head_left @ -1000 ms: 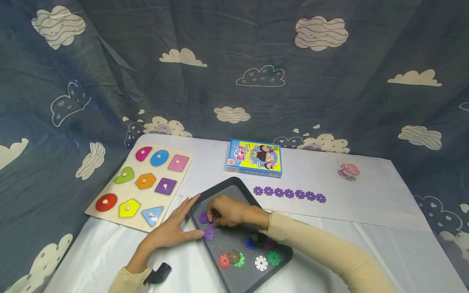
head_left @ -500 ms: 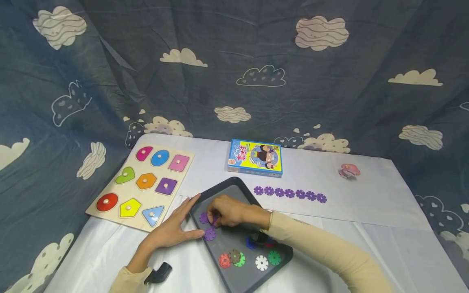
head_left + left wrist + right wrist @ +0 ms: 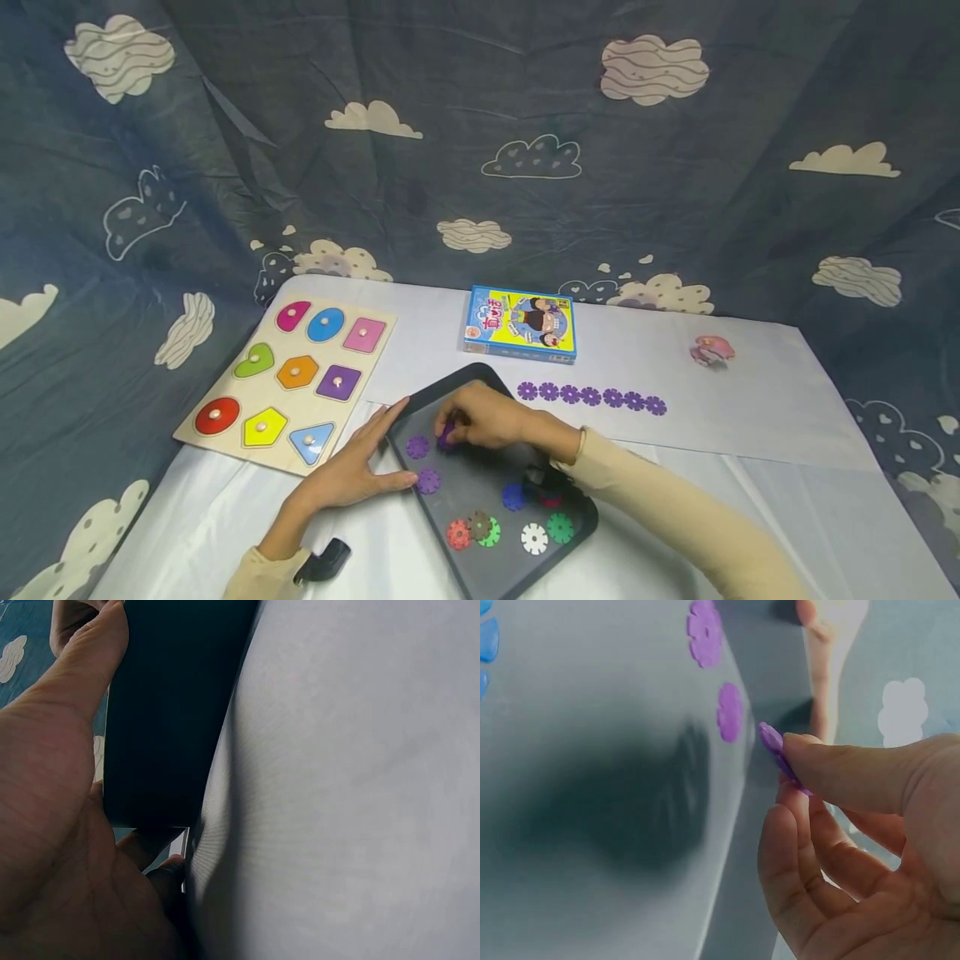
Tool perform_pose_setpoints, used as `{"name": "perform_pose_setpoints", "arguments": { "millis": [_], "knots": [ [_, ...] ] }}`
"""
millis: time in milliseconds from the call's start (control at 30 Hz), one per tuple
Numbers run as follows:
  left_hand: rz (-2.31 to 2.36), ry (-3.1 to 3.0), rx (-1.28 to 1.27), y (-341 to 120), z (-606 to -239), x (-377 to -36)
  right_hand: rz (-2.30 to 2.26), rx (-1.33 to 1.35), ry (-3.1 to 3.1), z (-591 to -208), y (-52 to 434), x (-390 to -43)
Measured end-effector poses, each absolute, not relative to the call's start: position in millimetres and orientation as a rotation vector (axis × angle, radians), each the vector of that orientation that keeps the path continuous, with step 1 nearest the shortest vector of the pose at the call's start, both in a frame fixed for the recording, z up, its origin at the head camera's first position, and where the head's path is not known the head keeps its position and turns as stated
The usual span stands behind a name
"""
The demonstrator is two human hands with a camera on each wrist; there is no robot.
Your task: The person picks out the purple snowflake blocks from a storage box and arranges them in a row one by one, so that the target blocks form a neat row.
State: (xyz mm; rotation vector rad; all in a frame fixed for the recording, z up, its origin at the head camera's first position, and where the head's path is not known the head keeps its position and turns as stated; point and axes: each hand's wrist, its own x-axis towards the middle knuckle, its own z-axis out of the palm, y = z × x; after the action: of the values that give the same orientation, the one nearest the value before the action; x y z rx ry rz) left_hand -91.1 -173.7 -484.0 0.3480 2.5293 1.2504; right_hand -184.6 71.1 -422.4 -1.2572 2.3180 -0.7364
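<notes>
My right hand (image 3: 483, 414) pinches a purple snowflake disc (image 3: 771, 738) between thumb and fingers, above the upper part of the dark grey tray (image 3: 468, 496). In the right wrist view the disc is tilted and seen nearly edge-on. Two more purple discs lie in the tray near its left side, one (image 3: 417, 447) by the rim and another (image 3: 428, 481) near my left thumb. My left hand (image 3: 348, 473) rests at the tray's left corner, fingers straight along the outer side and thumb at the rim. The left wrist view shows the thumb against the dark tray wall (image 3: 169, 712).
Blue (image 3: 513, 497), red, brown, green and white discs lie lower in the tray. Behind it, several purple discs (image 3: 591, 396) form a row on the white cloth. A shape puzzle board (image 3: 285, 383), a card box (image 3: 519, 325) and a pink toy (image 3: 711, 351) stand around.
My right hand has lifted a purple disc from between the other two and moved slightly right and away from me. The left hand and tray stay in place.
</notes>
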Motion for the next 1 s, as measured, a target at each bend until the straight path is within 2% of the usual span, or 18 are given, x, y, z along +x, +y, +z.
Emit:
{"name": "perform_pose_setpoints", "arguments": {
  "millis": [500, 1000],
  "knots": [
    [1.224, 2.546, 0.340, -173, -482, -90, -0.950, -1.233, 2.391, -423, 106, -194],
    [1.249, 2.544, 0.367, -173, -484, -91, -1.112, -1.027, 2.483, -416, 153, -202]
  ]
}}
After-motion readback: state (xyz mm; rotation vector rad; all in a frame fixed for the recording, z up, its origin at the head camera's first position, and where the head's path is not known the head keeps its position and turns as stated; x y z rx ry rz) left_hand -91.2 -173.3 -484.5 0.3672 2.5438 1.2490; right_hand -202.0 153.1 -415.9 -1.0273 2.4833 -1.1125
